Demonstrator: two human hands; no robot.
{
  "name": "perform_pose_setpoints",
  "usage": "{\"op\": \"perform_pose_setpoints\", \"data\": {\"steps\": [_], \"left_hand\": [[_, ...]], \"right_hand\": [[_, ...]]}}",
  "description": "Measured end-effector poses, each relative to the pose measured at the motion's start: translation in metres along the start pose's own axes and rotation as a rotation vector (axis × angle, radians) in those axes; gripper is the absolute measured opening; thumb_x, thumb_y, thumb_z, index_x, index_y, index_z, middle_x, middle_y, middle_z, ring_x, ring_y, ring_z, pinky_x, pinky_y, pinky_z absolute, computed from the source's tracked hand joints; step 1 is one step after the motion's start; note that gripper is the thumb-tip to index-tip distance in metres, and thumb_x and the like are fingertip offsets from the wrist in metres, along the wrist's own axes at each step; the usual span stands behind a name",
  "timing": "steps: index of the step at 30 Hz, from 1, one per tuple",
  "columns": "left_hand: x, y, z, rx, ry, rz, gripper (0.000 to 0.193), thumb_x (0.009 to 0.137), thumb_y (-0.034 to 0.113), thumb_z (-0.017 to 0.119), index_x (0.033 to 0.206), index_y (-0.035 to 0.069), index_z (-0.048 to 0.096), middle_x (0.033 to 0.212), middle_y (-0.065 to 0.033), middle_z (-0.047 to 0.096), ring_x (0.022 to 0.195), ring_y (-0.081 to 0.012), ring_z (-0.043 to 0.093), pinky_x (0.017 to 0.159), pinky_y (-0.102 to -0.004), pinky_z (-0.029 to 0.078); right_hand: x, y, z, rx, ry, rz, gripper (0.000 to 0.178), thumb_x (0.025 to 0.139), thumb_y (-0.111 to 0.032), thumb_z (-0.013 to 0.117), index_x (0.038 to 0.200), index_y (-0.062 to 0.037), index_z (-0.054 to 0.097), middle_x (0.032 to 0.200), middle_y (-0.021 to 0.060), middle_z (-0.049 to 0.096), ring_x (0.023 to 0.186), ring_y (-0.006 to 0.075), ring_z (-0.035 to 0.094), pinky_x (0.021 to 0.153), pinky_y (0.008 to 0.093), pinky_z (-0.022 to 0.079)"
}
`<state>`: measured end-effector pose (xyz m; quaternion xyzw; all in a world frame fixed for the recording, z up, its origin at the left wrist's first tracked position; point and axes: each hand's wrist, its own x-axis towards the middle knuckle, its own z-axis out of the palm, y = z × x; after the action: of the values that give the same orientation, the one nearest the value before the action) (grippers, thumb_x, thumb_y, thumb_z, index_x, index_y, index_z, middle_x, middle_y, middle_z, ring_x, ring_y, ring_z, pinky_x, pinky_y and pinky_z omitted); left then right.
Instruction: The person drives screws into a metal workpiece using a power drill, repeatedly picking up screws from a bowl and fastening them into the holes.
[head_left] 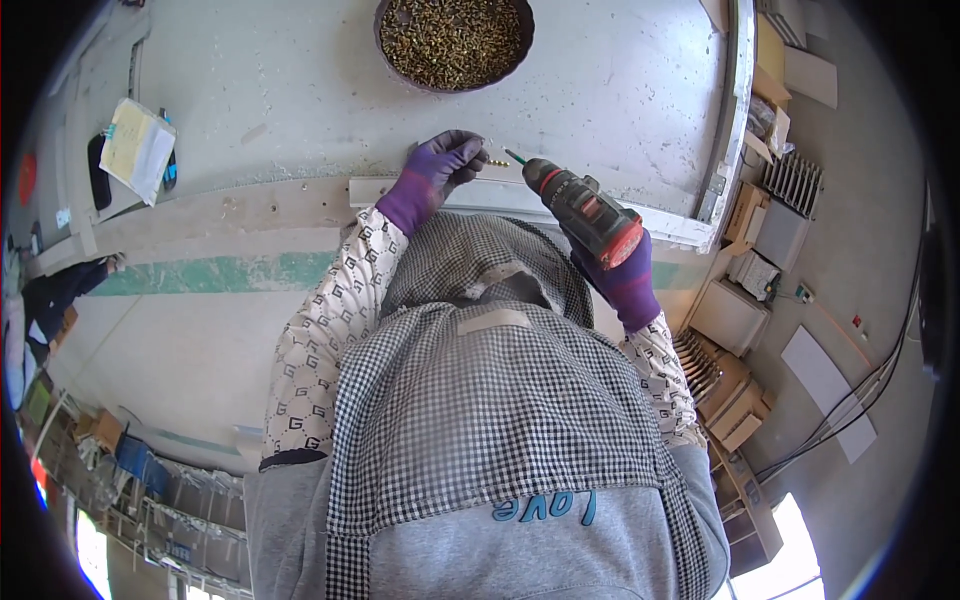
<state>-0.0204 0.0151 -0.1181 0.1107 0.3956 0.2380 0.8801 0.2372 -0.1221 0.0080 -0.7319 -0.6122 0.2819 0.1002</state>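
Observation:
My left hand (pixel 437 172), in a purple glove, pinches a few small brass screws (pixel 497 159) just above a white strip (pixel 480 195) lying along the table. My right hand (pixel 625 278), also in a purple glove, grips a dark cordless drill (pixel 583 208) with a red band; its green-tipped bit points left toward the screws, a short gap away. A checked apron and grey top fill the lower middle of the view.
A round dark bowl (pixel 453 40) full of brass screws sits at the far edge of the pale worktable (pixel 620 90). A notepad (pixel 137 148) lies at the left. Cardboard boxes (pixel 735 400) and metal parts stand on the floor at the right.

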Motion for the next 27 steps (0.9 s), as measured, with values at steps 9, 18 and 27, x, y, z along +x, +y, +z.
{"op": "perform_pose_setpoints", "data": {"steps": [9,18,27], "left_hand": [[0.003,-0.006,0.015,-0.188,-0.17,-0.038,0.028,0.091,0.03,0.063,0.1,0.003,0.061,0.08,0.0017,0.056,0.068,-0.0056,0.049,0.061,-0.0197,0.042],[-0.003,0.009,0.026,-0.073,-0.215,0.023,0.024,0.093,0.028,0.06,0.094,0.004,0.06,0.079,0.0021,0.055,0.065,-0.0053,0.046,0.06,-0.021,0.039],[-0.002,0.011,0.021,-0.116,-0.341,0.027,0.019,0.093,0.023,0.062,0.091,0.005,0.059,0.092,-0.0003,0.058,0.071,-0.0047,0.049,0.06,-0.02,0.039]], "right_hand": [[0.008,-0.024,-0.015,-0.002,-0.052,-0.22,0.022,0.071,-0.021,0.071,0.089,-0.009,0.066,0.075,0.0098,0.067,0.064,0.0312,0.065,0.057,0.0367,0.051],[0.011,-0.019,-0.015,0.005,-0.054,-0.272,0.026,0.069,-0.018,0.07,0.093,-0.0099,0.066,0.076,0.009,0.067,0.065,0.0306,0.065,0.059,0.0367,0.052],[0.01,-0.018,-0.018,-0.003,-0.055,-0.293,0.025,0.07,-0.017,0.071,0.092,-0.0095,0.066,0.076,0.0088,0.067,0.065,0.0305,0.065,0.059,0.0368,0.052]]}}
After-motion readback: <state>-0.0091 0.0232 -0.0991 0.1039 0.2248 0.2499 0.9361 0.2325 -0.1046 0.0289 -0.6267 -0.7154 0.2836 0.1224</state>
